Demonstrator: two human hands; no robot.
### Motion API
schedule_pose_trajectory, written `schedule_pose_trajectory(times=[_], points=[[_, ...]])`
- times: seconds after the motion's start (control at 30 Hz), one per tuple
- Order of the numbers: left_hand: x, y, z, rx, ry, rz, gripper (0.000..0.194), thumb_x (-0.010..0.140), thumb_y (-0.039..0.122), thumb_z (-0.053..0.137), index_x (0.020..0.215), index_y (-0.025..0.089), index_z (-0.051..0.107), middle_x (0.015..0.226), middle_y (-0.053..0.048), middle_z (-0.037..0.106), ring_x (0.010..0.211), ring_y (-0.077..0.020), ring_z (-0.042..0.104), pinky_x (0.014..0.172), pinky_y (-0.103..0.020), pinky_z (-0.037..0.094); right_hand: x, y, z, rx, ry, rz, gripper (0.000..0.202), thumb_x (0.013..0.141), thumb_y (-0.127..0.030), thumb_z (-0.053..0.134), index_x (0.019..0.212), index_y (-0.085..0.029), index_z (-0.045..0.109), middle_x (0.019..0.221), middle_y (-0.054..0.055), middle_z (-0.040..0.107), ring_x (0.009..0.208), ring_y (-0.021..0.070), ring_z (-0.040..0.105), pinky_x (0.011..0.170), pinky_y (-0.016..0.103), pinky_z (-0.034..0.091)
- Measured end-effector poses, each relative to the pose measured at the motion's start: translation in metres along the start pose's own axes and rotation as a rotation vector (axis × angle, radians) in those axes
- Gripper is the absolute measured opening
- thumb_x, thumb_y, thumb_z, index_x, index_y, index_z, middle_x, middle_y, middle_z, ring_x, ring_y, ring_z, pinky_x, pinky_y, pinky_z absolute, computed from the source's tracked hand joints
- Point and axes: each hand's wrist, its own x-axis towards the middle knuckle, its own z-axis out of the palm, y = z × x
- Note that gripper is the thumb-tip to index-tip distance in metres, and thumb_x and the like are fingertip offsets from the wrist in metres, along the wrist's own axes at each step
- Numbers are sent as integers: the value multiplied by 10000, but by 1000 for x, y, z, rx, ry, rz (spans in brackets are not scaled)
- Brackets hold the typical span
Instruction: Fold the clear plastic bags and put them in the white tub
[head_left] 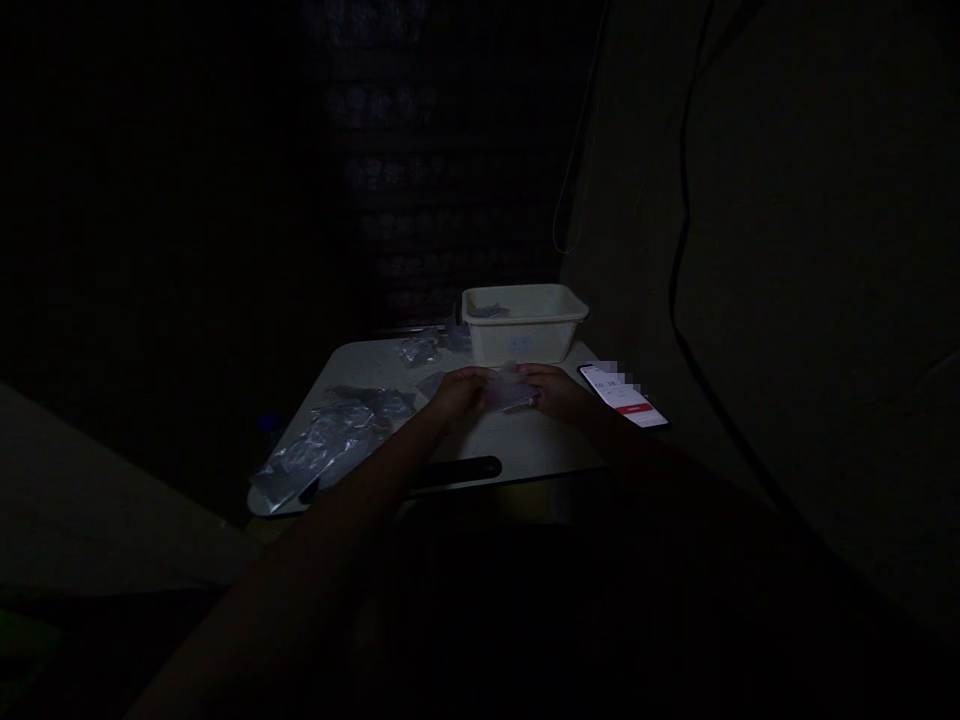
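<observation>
Between my two hands is a small clear plastic bag (511, 390), pale and partly see-through, held above the table in front of a white bin. My left hand (459, 393) grips its left edge with the fingers closed. On the opposite edge, my right hand (559, 392) pinches the plastic between thumb and fingers. Whether anything lies inside the bag is too dark to tell. The white plastic bin (521, 342) stands just behind my hands, with some clear packets (489, 311) showing inside at its left.
Crumpled clear plastic bags (330, 440) cover the left of the small white table (517, 445). Another clear bag (420, 347) lies farther back. A phone (626, 397) with a lit screen rests at the right edge. A dark cable (681, 250) hangs along the right wall.
</observation>
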Motion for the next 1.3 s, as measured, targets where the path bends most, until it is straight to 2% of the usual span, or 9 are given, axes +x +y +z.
schedule_pose_trajectory(times=[0.2,0.3,0.43,0.57,0.67,0.77,0.93,1.1,1.3], points=[[0,0,-2,36,24,-32,183,485,60,399,543,131,557,428,25,477,378,-64,414,388,-180,311,1,3,-4,234,-23,114,97,582,-159,525,670,-167,564,620,9,584,578,122,535,571,276,444],[3,-5,-3,150,57,11,203,468,47,373,498,120,560,413,22,476,385,-64,402,399,-183,308,1,6,-8,212,-23,133,124,574,-122,512,670,-167,575,623,16,595,556,116,533,542,259,439],[8,-14,-7,365,88,58,202,550,83,404,608,113,596,536,-12,567,477,-90,479,478,-200,372,4,14,-15,143,18,158,241,585,-97,483,799,-160,574,813,64,622,661,132,571,597,271,447],[9,-19,-12,769,60,162,290,697,166,373,910,109,561,920,-83,598,826,-155,540,725,-256,404,11,21,-23,-167,219,86,257,646,-145,448,871,-144,572,951,102,601,850,180,557,741,350,426],[4,-22,-13,1170,-109,269,385,778,233,293,1101,83,439,1198,-124,423,1103,-182,368,903,-301,280,12,23,-21,-550,292,-57,280,676,-131,402,890,-119,584,1009,116,579,955,192,511,843,357,370],[-6,-27,-10,1480,-227,265,488,796,286,264,1218,40,264,1304,-164,232,1203,-222,178,943,-377,198,5,24,-8,-884,205,-228,350,743,-166,331,1018,-77,529,1109,137,513,1047,185,444,907,346,308],[-17,-33,-3,1687,-282,279,540,809,363,181,1246,45,195,1321,-168,176,1217,-244,110,936,-427,170,-7,30,18,-1295,-57,-434,426,819,-272,228,1163,-88,399,1242,128,373,1159,203,300,930,431,221],[-20,-31,2,1736,-329,282,549,811,362,164,1265,55,145,1329,-158,154,1216,-247,110,936,-446,145,-10,37,24,-1459,-145,-425,457,837,-325,166,1189,-112,365,1274,126,323,1179,209,258,914,455,205],[-25,-30,7,1768,-345,206,570,802,367,174,1266,37,142,1324,-168,163,1217,-250,104,933,-482,111,-15,39,27,-1461,-162,-325,472,836,-357,149,1203,-133,345,1279,117,317,1178,201,257,911,469,199]])
